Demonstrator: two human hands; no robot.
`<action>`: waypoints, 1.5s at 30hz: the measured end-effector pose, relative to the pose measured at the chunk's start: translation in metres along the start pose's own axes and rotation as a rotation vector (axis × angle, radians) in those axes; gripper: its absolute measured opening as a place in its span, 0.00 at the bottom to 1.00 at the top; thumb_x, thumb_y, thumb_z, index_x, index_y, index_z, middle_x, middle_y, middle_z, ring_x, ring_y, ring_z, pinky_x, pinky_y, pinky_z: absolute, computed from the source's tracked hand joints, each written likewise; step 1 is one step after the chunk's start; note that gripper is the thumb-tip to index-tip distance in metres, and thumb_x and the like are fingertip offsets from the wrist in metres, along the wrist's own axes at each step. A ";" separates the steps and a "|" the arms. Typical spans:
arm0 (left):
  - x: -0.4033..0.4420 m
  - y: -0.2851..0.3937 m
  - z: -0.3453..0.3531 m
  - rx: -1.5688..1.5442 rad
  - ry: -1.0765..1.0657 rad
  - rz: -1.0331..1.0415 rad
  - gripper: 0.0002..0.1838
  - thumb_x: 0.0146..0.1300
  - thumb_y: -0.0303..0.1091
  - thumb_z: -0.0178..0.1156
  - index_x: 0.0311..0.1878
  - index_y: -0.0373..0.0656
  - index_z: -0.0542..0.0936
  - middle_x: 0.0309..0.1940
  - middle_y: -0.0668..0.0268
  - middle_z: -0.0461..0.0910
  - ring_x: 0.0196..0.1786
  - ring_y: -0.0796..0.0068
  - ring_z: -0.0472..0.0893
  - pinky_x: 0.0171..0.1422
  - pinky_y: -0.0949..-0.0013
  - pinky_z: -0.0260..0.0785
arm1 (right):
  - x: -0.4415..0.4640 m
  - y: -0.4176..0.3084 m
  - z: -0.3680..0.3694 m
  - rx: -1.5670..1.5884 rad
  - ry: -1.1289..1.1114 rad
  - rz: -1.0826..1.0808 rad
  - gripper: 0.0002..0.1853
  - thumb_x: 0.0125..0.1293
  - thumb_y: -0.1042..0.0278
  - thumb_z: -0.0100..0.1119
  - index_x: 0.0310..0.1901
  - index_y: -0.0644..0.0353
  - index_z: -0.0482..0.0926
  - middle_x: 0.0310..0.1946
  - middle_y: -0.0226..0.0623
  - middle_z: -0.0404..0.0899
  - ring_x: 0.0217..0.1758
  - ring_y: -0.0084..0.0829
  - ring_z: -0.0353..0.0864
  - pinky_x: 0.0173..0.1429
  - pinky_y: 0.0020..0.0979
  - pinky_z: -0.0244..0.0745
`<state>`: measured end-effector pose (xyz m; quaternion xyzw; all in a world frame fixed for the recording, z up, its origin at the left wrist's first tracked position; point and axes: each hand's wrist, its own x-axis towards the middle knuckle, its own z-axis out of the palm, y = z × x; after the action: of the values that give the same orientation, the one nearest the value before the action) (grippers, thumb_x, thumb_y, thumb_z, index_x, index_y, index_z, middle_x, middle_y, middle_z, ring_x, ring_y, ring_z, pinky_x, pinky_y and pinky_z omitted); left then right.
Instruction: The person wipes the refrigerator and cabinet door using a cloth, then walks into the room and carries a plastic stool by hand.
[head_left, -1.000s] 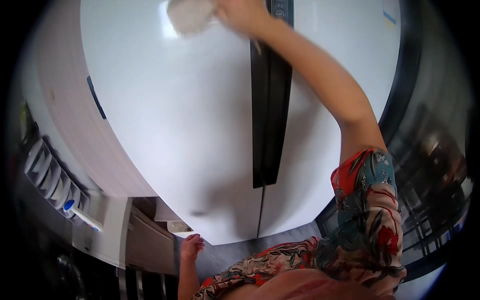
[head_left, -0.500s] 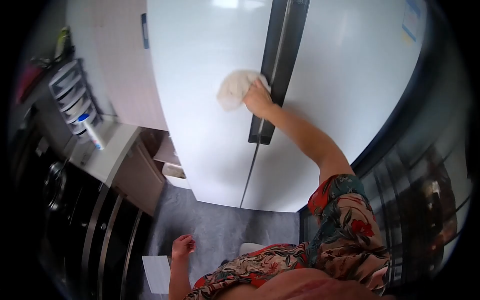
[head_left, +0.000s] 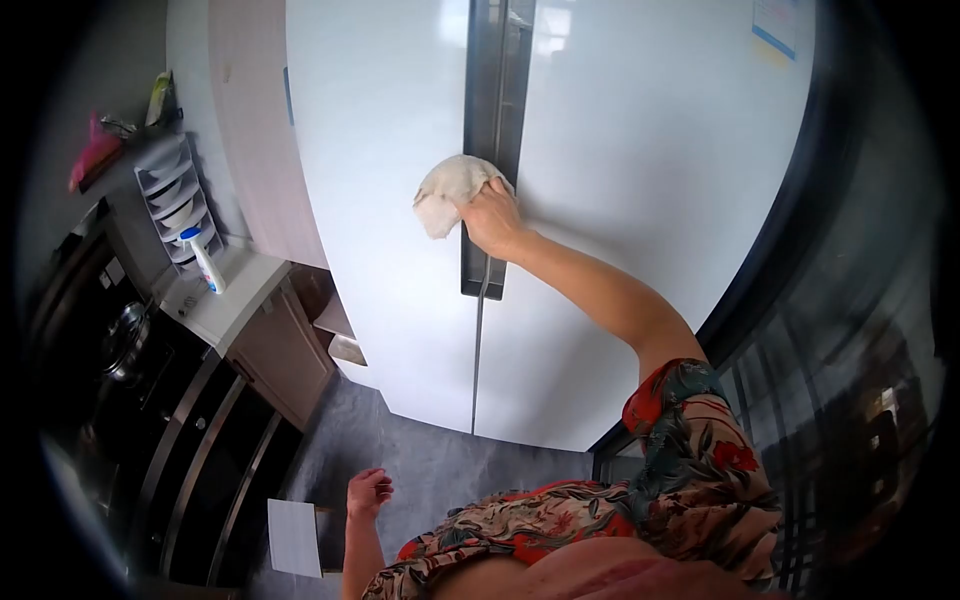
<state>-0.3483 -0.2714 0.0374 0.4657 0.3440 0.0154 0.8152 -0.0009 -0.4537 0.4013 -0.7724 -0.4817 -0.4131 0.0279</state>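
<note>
A beige cloth (head_left: pixel 445 190) is bunched under my right hand (head_left: pixel 492 220), whose fingers press it against the white refrigerator (head_left: pixel 380 130). Hand and cloth lie over the dark recessed handle strip (head_left: pixel 497 100) between the two doors, with most of the cloth spread onto the left door. Down at my side hangs my left hand (head_left: pixel 369 492), above the grey floor. Its fingers are loosely curled, and whether anything is in them does not show.
On the left, a white spray bottle (head_left: pixel 205 262) stands on the counter (head_left: pixel 235 300) beside a tiered rack (head_left: pixel 180 205) of bowls. A pot (head_left: pixel 128 335) sits on the black stove. A white panel (head_left: pixel 294 538) is low near my left arm. Dark-framed glass (head_left: pixel 800 400) borders the right.
My view has turned, so the refrigerator sits further left. My right hand, with the cloth, is a little lower on the handle strip. The left hand still hangs at my side.
</note>
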 end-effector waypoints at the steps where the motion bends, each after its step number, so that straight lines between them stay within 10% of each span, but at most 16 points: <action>1: -0.001 0.001 0.009 0.003 -0.002 0.002 0.09 0.56 0.30 0.55 0.40 0.38 0.74 0.24 0.61 0.76 0.20 0.70 0.75 0.19 0.71 0.65 | -0.002 0.001 -0.009 0.018 0.010 -0.022 0.15 0.50 0.76 0.46 0.42 0.60 0.75 0.40 0.43 0.75 0.51 0.38 0.68 0.58 0.36 0.54; 18: -0.012 -0.006 0.003 -0.059 0.145 0.020 0.07 0.56 0.30 0.55 0.36 0.39 0.75 0.22 0.62 0.76 0.20 0.72 0.75 0.21 0.71 0.66 | 0.004 0.016 0.014 -0.010 0.070 -0.189 0.14 0.56 0.69 0.44 0.42 0.56 0.78 0.44 0.44 0.75 0.55 0.44 0.65 0.63 0.44 0.52; 25: 0.026 0.042 -0.048 -0.006 0.200 -0.010 0.06 0.54 0.31 0.56 0.34 0.40 0.75 0.20 0.65 0.74 0.19 0.75 0.74 0.20 0.74 0.65 | 0.220 0.134 -0.036 -0.647 0.184 -0.100 0.10 0.53 0.70 0.49 0.34 0.58 0.80 0.33 0.41 0.78 0.43 0.36 0.74 0.50 0.44 0.62; 34: 0.089 0.115 -0.087 0.025 0.102 -0.031 0.08 0.56 0.32 0.55 0.37 0.40 0.75 0.22 0.68 0.75 0.21 0.80 0.73 0.22 0.78 0.64 | 0.294 0.044 -0.059 -0.241 0.436 0.108 0.12 0.58 0.61 0.50 0.38 0.56 0.80 0.32 0.40 0.79 0.37 0.32 0.77 0.43 0.36 0.68; 38: 0.106 0.127 -0.093 0.056 0.068 -0.032 0.08 0.56 0.33 0.55 0.36 0.39 0.75 0.22 0.69 0.74 0.21 0.81 0.73 0.22 0.78 0.64 | 0.251 -0.051 0.030 0.565 0.206 0.503 0.14 0.59 0.57 0.51 0.39 0.55 0.80 0.31 0.40 0.80 0.35 0.30 0.78 0.39 0.33 0.71; 40: 0.105 0.128 -0.092 0.068 0.063 -0.037 0.08 0.56 0.33 0.55 0.36 0.40 0.76 0.22 0.69 0.74 0.21 0.81 0.72 0.23 0.79 0.64 | 0.167 -0.047 0.144 -0.064 0.265 -0.391 0.09 0.58 0.72 0.44 0.33 0.52 0.77 0.30 0.36 0.77 0.36 0.37 0.74 0.46 0.40 0.64; 43: 0.078 0.129 -0.068 0.160 0.108 -0.029 0.08 0.56 0.33 0.55 0.36 0.40 0.76 0.22 0.70 0.74 0.22 0.82 0.72 0.23 0.79 0.63 | 0.057 -0.082 0.214 -0.044 -0.518 -0.534 0.11 0.57 0.70 0.45 0.38 0.58 0.77 0.33 0.37 0.77 0.41 0.33 0.73 0.51 0.37 0.62; 45: 0.065 0.124 -0.075 0.159 0.161 -0.057 0.07 0.56 0.32 0.55 0.36 0.41 0.76 0.22 0.70 0.74 0.21 0.82 0.72 0.22 0.79 0.63 | 0.040 -0.074 0.234 0.138 -0.318 -0.559 0.09 0.54 0.72 0.47 0.33 0.59 0.77 0.32 0.38 0.77 0.41 0.35 0.73 0.49 0.39 0.64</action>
<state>-0.3055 -0.1225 0.0721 0.5164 0.4214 0.0022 0.7455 0.0933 -0.2826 0.2478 -0.6613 -0.7003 -0.2454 -0.1097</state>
